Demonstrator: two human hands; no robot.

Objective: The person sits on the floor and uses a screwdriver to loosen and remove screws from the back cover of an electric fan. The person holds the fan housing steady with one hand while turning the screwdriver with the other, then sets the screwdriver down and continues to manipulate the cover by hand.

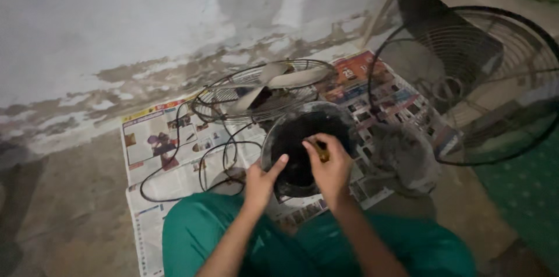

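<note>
Peeling wall point(145, 15) behind, newspaper point(169, 166) spread on bare floor. Dark round housing point(303, 137) at centre, in front of knees in green trousers point(198, 236). Left hand point(262, 181) on housing rim at 7 o'clock, thumb hooked over edge, fingers loosely curled. Right hand point(329, 163) over housing at 5 o'clock, pinching small yellow tool point(322, 152). Rear grille with blades point(262, 93) at 11 o'clock; cable point(204, 160) looping at 9. Front grille point(471, 79) upright at 2 o'clock. Grey cover point(404, 160) at 3.
</note>
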